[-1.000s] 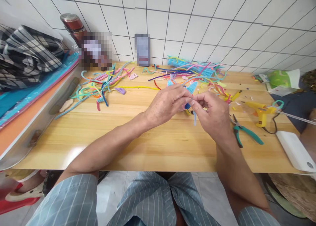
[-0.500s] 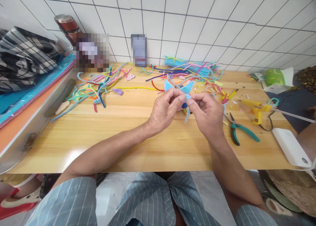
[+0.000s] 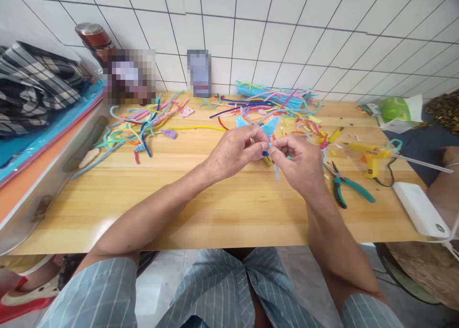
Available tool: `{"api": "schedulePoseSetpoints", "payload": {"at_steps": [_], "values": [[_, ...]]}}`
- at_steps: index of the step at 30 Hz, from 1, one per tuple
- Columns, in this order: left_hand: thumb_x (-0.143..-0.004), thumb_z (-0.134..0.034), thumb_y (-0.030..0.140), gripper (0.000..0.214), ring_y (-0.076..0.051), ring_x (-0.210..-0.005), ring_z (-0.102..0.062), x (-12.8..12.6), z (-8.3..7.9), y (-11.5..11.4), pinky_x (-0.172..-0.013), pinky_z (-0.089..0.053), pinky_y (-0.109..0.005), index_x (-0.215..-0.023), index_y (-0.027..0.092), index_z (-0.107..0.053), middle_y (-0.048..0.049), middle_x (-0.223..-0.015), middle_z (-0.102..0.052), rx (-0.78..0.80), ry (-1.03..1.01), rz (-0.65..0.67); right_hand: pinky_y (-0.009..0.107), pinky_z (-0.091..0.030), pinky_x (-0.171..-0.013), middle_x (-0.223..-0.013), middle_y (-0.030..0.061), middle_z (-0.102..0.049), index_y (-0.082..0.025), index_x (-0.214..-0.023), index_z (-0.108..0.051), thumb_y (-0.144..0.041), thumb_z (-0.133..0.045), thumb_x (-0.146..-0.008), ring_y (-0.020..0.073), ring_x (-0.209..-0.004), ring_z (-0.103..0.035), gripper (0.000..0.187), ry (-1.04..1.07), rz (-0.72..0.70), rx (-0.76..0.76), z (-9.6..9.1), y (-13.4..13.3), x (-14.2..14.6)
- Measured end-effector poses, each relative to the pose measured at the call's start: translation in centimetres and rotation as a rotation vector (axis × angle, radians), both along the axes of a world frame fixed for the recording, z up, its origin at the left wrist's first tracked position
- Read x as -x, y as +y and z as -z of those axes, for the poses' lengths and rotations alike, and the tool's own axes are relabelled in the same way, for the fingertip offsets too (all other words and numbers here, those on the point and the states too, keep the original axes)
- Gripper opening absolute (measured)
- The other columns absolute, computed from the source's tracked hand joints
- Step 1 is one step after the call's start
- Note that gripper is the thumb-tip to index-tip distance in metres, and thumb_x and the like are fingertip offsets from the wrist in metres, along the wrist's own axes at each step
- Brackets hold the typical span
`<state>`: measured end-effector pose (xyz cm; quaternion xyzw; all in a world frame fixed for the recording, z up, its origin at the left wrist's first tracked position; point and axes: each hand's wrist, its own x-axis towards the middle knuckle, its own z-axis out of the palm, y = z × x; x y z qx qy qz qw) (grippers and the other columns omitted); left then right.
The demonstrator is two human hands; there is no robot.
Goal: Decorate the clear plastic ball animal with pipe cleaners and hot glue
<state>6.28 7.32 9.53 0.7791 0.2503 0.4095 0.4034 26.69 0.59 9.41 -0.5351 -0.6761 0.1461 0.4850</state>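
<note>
My left hand (image 3: pixel 236 148) and my right hand (image 3: pixel 297 160) meet over the middle of the table, fingertips pinched together. Between them they grip a light blue pipe cleaner (image 3: pixel 277 171), whose loose end hangs below the fingers. Just behind the fingers lies a light blue pipe-cleaner shape with two pointed parts (image 3: pixel 269 126), partly covered by my left hand. A dark blue bit (image 3: pixel 265 153) shows under my fingertips; what it belongs to is hidden.
Loose coloured pipe cleaners (image 3: pixel 143 122) lie at the left, beside a clear-sided box (image 3: pixel 53 199). A light blue bundle (image 3: pixel 272 96) rests by the wall near a phone (image 3: pixel 200 73). At the right are pliers (image 3: pixel 353 187), a yellow glue gun (image 3: pixel 371 158) and a white power bank (image 3: pixel 421 208).
Both hands have shifted slightly, the left turning flatter over the fingertips. The pipe cleaner's loose end has swung a little to the right. The whole view has moved slightly.
</note>
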Motion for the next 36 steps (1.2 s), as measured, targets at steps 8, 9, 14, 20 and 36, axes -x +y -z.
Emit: {"api": "schedulePoseSetpoints", "payload": {"at_steps": [8,9,14,20,36], "values": [[-0.113,-0.074,0.032,0.021,-0.017,-0.085,-0.073,-1.0,1.6,-0.6,-0.084,-0.06,-0.03,-0.095,0.022,-0.069,-0.0027,-0.091,-0.078,-0.135,-0.068,-0.181,0.035,-0.059,-0.068,-0.084,0.0016,-0.083,-0.026,-0.094,-0.084,-0.051,-0.086,-0.101,0.0182,-0.069,-0.072,0.026,0.115,0.045,0.008,0.0,-0.3,0.9],[-0.112,-0.075,0.035,0.023,-0.018,-0.086,-0.073,-1.1,1.8,-0.6,-0.084,-0.06,-0.03,-0.094,0.022,-0.07,-0.0032,-0.091,-0.078,-0.137,-0.077,-0.191,0.035,-0.059,-0.068,-0.084,0.0015,-0.083,-0.026,-0.093,-0.085,-0.052,-0.086,-0.1,0.018,-0.069,-0.072,0.026,0.124,0.051,0.005,-0.1,-0.3,0.9],[-0.111,-0.076,0.046,0.028,-0.015,-0.073,-0.069,-1.6,2.2,-0.7,-0.069,-0.057,-0.026,-0.095,0.022,-0.072,-0.0011,-0.085,-0.077,0.048,-0.181,-0.16,0.033,-0.06,-0.064,-0.082,0.0014,-0.083,-0.026,-0.092,-0.083,-0.057,-0.09,-0.096,0.018,-0.068,-0.073,0.033,0.216,0.038,0.049,0.1,-0.1,1.1],[-0.102,-0.078,0.032,0.014,-0.013,-0.074,-0.072,-1.9,1.8,-0.8,-0.068,-0.06,-0.023,-0.097,0.019,-0.076,-0.0001,-0.082,-0.076,0.268,-0.257,-0.094,0.03,-0.061,-0.059,-0.075,-0.0003,-0.078,-0.025,-0.088,-0.079,-0.049,-0.092,-0.088,0.0164,-0.064,-0.072,0.027,0.298,0.0,0.114,0.0,0.3,0.6],[-0.098,-0.085,0.05,0.032,-0.014,-0.074,-0.069,-1.9,1.5,-1.2,-0.068,-0.06,-0.025,-0.094,0.019,-0.074,-0.001,-0.083,-0.074,0.297,-0.29,-0.034,0.028,-0.053,-0.056,-0.067,-0.0028,-0.071,-0.025,-0.082,-0.076,-0.041,-0.085,-0.086,0.0137,-0.057,-0.061,0.019,0.308,-0.021,0.128,-0.4,0.3,0.8]]}}
